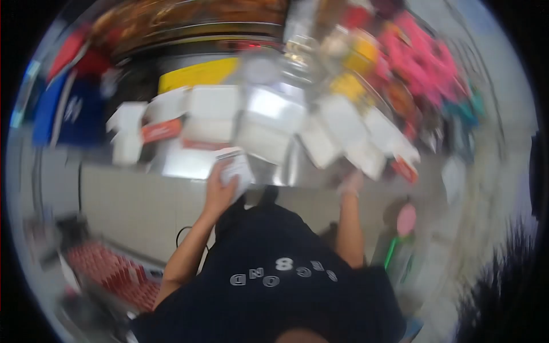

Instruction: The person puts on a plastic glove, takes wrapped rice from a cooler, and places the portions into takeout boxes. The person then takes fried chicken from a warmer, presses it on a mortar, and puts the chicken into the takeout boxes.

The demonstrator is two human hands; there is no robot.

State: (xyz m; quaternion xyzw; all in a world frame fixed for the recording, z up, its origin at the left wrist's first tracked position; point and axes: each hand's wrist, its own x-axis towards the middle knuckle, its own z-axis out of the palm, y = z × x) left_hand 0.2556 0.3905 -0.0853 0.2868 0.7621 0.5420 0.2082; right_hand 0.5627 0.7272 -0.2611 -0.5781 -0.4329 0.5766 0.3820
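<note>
My left hand (pixel 217 188) is closed around a flat white piece with dark print along its top edge (pixel 239 171), held at the table's front edge. It looks like card or paper, but blur hides its exact kind. My right hand (pixel 351 184) is at the table edge, close to the lower end of an opened white box (pixel 366 159). Its fingers are smeared by motion, and I cannot tell whether they touch the box. Other opened white boxes stand in a row across the table, among them a box at the middle (pixel 266 140) and one at left (pixel 211 108).
The shiny metal table (pixel 186 163) also bears orange-red packets (pixel 162 131), a yellow sheet (pixel 197 74) and pink bags (pixel 417 54). A blue bag (pixel 71 108) is at the left. Below stand a red-patterned stack (pixel 111 268) and a pink round object (pixel 406 220).
</note>
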